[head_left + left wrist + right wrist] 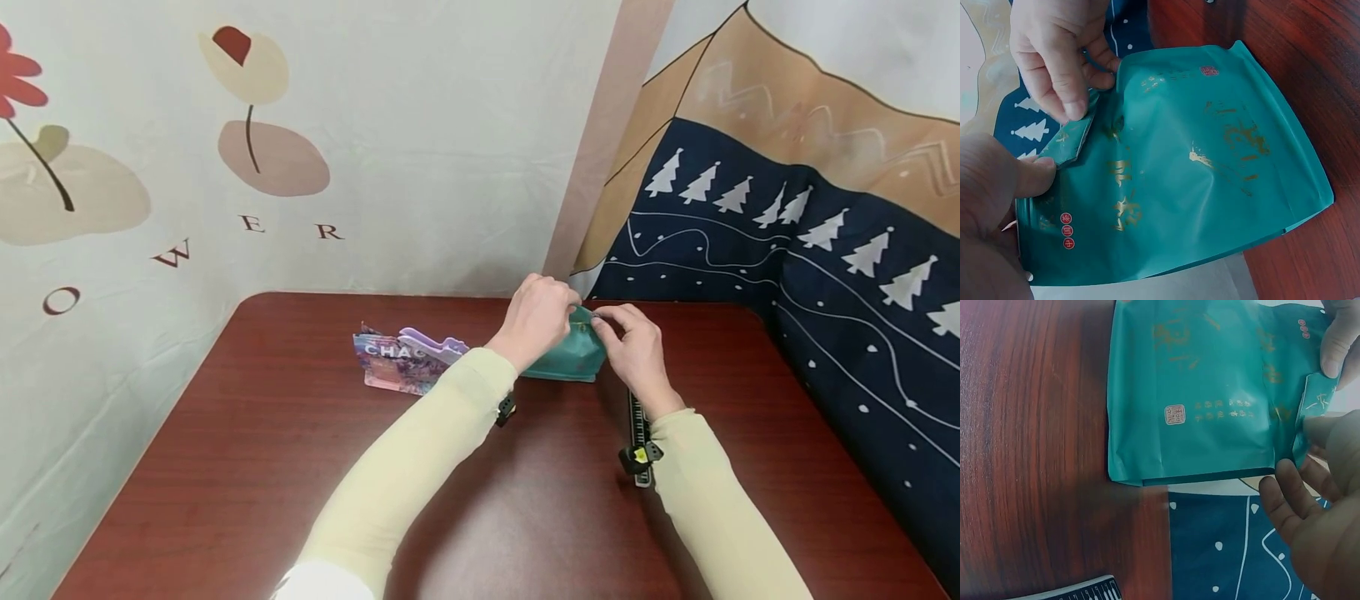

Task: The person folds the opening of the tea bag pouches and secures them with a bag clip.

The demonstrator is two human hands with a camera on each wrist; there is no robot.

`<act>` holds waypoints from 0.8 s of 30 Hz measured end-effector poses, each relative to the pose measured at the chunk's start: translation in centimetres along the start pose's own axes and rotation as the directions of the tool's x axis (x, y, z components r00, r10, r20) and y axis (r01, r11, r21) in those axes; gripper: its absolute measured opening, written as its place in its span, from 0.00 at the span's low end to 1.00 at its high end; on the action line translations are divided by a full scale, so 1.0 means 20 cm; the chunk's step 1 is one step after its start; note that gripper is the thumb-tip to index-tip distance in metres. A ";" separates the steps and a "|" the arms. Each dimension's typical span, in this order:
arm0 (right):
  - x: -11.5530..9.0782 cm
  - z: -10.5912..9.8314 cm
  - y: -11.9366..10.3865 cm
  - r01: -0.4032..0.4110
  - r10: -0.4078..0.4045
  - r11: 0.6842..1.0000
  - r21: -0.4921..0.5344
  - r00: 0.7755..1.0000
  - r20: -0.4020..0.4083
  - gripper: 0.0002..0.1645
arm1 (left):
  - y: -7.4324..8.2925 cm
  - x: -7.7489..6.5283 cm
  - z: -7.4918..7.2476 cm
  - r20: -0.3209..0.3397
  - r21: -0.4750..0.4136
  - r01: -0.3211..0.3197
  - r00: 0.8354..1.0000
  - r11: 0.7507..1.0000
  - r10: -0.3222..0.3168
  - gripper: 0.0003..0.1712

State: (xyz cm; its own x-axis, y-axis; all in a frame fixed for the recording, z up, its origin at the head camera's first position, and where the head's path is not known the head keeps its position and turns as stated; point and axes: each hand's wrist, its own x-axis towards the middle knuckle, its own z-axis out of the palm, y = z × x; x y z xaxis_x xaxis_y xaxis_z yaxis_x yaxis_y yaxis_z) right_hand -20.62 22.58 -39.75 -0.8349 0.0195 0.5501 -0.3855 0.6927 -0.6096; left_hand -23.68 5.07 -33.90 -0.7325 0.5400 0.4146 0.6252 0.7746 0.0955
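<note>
A green foil pouch [566, 357] with gold lettering and small red seals stands near the back of the table, its top edge folded over. My left hand [534, 321] pinches the fold at one end, the thumb on the folded flap [1067, 140] in the left wrist view. At the other end, my right hand [636, 348] grips the same fold between thumb and fingers. In the right wrist view the right hand [1329, 500] has fingertips behind the pouch's edge. The pouch's back is hidden.
Left of the pouch stands a colourful printed bag [393, 367] lettered "CHA", with a lavender plastic piece [431, 343] at its top. A black strip with white markings [640, 429] lies under my right wrist. Patterned cloth hangings [450, 150] border the brown table [247, 467].
</note>
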 end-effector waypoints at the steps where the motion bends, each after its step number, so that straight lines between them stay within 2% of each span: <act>1: 0.00 0.00 0.00 0.005 -0.005 1.000 0.007 1.000 0.002 0.08 | 0.00 0.00 0.00 0.002 -0.004 0.004 1.000 1.000 -0.004 0.11; 12: 0.03 0.03 -0.03 0.025 -0.026 0.999 -0.022 0.998 -0.053 0.04 | 0.02 0.00 0.00 0.000 -0.009 0.027 1.000 1.000 -0.027 0.11; 24: 0.02 0.03 -0.03 0.028 -0.030 0.999 -0.029 0.997 -0.070 0.04 | 0.05 0.01 0.04 -0.033 0.143 0.067 0.997 0.988 -0.063 0.11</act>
State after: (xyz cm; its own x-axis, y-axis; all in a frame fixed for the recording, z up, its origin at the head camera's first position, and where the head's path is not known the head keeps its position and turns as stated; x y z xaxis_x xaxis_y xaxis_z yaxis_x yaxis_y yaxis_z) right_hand -20.99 21.72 -39.60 -0.7934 0.0488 0.6068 -0.3975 0.7134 -0.5771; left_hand -23.39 6.30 -34.40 -0.7609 0.4794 0.4373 0.5300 0.8479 -0.0072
